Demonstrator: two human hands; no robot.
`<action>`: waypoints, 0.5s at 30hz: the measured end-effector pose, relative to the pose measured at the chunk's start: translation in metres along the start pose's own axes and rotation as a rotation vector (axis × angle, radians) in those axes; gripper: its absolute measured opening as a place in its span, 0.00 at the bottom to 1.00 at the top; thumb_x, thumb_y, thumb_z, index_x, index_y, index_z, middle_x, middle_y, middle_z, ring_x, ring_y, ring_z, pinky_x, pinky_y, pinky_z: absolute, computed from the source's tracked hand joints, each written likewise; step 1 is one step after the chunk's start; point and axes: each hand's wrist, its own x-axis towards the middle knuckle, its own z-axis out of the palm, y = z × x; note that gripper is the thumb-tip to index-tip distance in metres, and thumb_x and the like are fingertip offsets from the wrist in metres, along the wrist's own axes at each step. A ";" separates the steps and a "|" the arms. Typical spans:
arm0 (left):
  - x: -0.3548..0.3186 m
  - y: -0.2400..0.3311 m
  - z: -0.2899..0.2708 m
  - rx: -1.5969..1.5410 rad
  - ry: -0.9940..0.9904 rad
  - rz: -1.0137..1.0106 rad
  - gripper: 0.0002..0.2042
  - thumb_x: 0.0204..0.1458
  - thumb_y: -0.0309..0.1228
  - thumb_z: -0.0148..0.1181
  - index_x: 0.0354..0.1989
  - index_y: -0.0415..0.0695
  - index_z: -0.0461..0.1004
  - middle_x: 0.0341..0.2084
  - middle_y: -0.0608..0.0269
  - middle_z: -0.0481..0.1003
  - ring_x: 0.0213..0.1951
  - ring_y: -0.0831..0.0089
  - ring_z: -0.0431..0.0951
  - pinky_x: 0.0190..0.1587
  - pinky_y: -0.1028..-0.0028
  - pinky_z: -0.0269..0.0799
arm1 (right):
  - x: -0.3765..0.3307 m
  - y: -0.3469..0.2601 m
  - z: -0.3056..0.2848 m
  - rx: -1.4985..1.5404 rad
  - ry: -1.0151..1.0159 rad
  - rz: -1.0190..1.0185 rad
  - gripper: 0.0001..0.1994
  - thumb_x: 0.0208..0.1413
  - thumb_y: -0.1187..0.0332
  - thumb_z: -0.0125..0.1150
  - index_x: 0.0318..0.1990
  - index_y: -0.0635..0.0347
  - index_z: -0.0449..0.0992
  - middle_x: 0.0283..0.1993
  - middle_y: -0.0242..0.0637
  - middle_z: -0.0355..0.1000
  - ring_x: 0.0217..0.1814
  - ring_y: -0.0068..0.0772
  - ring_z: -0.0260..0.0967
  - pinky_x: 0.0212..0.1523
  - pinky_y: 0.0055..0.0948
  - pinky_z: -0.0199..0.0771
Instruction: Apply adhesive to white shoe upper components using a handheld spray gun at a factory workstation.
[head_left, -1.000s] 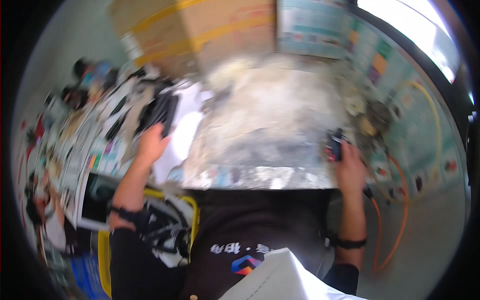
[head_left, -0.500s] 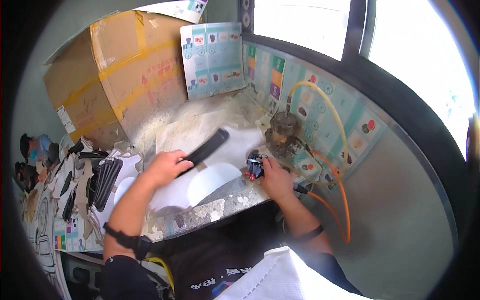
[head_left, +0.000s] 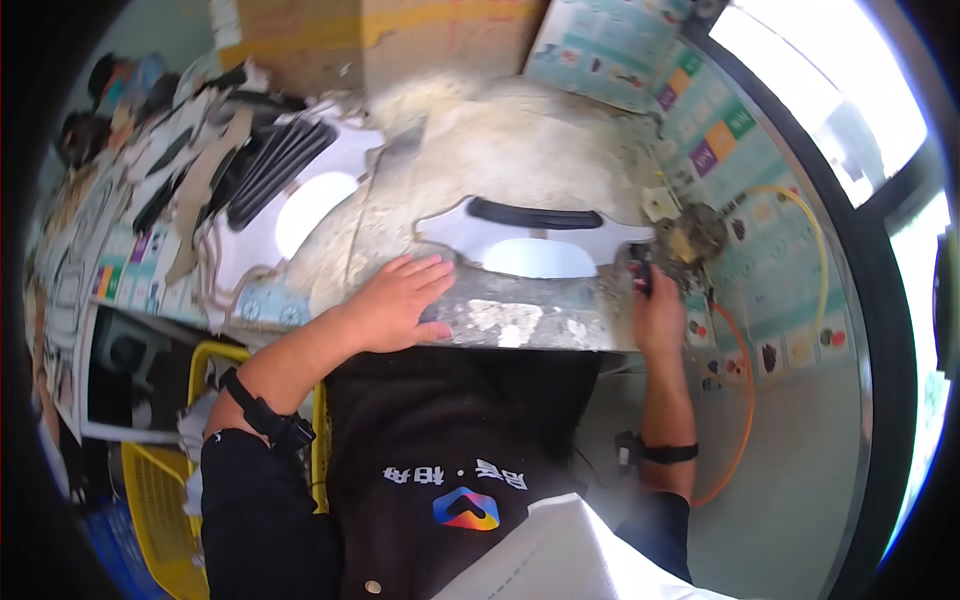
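**White cut-out piece steadied on the worn bench**

A flat white piece (head_left: 535,245) with a black strip along its far edge and an oval opening in the middle is laid on the dusty grey bench (head_left: 520,325), between the two hands. The left hand (head_left: 400,300) is spread open and pressed palm-down on the bench, its fingertips at or just short of the near-left corner of the piece; nothing is gripped by it. The right hand (head_left: 655,310) is closed around a small dark tool (head_left: 640,272), held at the right-hand end of the piece; how tightly it is held cannot be told, since the fingers are hidden behind the hand.

Just beyond the right hand a round, grimy fitting (head_left: 692,235) is seen, with yellow and orange hoses (head_left: 745,400) running away from it. Well to the left of the open hand, a pile of similar white pieces and black strips (head_left: 270,185) is stacked, and a cardboard box (head_left: 400,40) stands at the back.

Judging from this, the work is best done with the piece kept flat and pinned by the open hand close to the edge, so that it is not dragged by the tool, and with the tool brought squarely to the end while the fingers are kept clear of it
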 end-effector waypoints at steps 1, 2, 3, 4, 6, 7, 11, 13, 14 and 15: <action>-0.012 0.001 -0.003 -0.013 0.053 -0.004 0.33 0.58 0.53 0.59 0.61 0.37 0.70 0.65 0.49 0.67 0.69 0.54 0.62 0.71 0.55 0.53 | 0.005 -0.004 -0.006 0.012 0.028 0.033 0.20 0.59 0.68 0.61 0.57 0.65 0.73 0.47 0.52 0.74 0.50 0.58 0.73 0.51 0.47 0.74; -0.022 0.000 -0.004 -0.016 0.129 0.021 0.31 0.57 0.52 0.61 0.58 0.37 0.73 0.62 0.50 0.71 0.67 0.55 0.65 0.70 0.55 0.56 | 0.011 -0.010 -0.012 0.002 0.014 -0.018 0.20 0.59 0.68 0.61 0.57 0.65 0.73 0.47 0.52 0.74 0.50 0.58 0.73 0.51 0.47 0.74; -0.031 -0.002 -0.005 -0.043 0.112 -0.018 0.31 0.57 0.52 0.61 0.58 0.37 0.73 0.62 0.50 0.71 0.67 0.55 0.65 0.70 0.55 0.56 | 0.015 -0.017 -0.023 0.110 0.009 0.020 0.17 0.62 0.66 0.58 0.56 0.65 0.74 0.41 0.48 0.74 0.43 0.49 0.74 0.44 0.42 0.74; -0.040 -0.004 -0.006 -0.082 0.251 -0.067 0.27 0.55 0.49 0.64 0.54 0.38 0.76 0.57 0.52 0.74 0.63 0.55 0.69 0.67 0.55 0.59 | 0.016 -0.025 -0.035 0.224 0.001 0.105 0.16 0.66 0.64 0.56 0.55 0.64 0.75 0.35 0.43 0.74 0.36 0.41 0.74 0.37 0.37 0.74; -0.052 -0.010 -0.003 -0.163 0.569 -0.169 0.15 0.54 0.38 0.68 0.40 0.38 0.80 0.42 0.55 0.80 0.47 0.56 0.78 0.55 0.58 0.71 | 0.018 -0.049 -0.055 0.438 -0.162 0.168 0.14 0.67 0.65 0.54 0.52 0.65 0.76 0.35 0.40 0.76 0.30 0.32 0.70 0.33 0.31 0.69; -0.056 -0.012 0.000 -0.175 0.565 -0.151 0.15 0.54 0.38 0.68 0.40 0.38 0.80 0.42 0.55 0.80 0.47 0.56 0.78 0.55 0.58 0.71 | 0.018 -0.064 -0.063 0.667 -0.312 0.282 0.13 0.67 0.67 0.53 0.50 0.67 0.78 0.35 0.37 0.77 0.25 0.24 0.65 0.28 0.25 0.65; -0.069 -0.019 0.011 -0.655 0.972 -0.309 0.09 0.61 0.30 0.59 0.33 0.36 0.76 0.33 0.56 0.79 0.34 0.69 0.76 0.40 0.72 0.70 | 0.023 -0.129 -0.069 0.901 -0.534 0.159 0.13 0.69 0.68 0.50 0.50 0.68 0.76 0.36 0.31 0.75 0.22 0.14 0.56 0.24 0.19 0.58; -0.073 -0.021 0.013 -0.805 1.046 -0.354 0.09 0.62 0.28 0.56 0.31 0.35 0.74 0.31 0.57 0.78 0.31 0.75 0.73 0.36 0.76 0.68 | 0.026 -0.158 -0.067 0.893 -0.579 0.153 0.13 0.69 0.68 0.49 0.50 0.68 0.76 0.33 0.30 0.74 0.21 0.14 0.56 0.24 0.19 0.58; -0.075 -0.022 0.014 -0.837 1.054 -0.330 0.10 0.63 0.28 0.55 0.30 0.35 0.74 0.30 0.58 0.77 0.30 0.78 0.71 0.35 0.77 0.66 | 0.027 -0.171 -0.066 0.885 -0.616 0.147 0.13 0.70 0.68 0.48 0.50 0.68 0.76 0.31 0.29 0.73 0.21 0.13 0.56 0.24 0.19 0.58; -0.076 -0.023 0.014 -0.881 1.070 -0.323 0.11 0.64 0.28 0.54 0.29 0.35 0.73 0.30 0.59 0.76 0.29 0.80 0.69 0.34 0.78 0.64 | 0.028 -0.181 -0.067 0.893 -0.626 0.114 0.13 0.70 0.68 0.48 0.50 0.68 0.76 0.31 0.29 0.73 0.21 0.13 0.56 0.24 0.19 0.58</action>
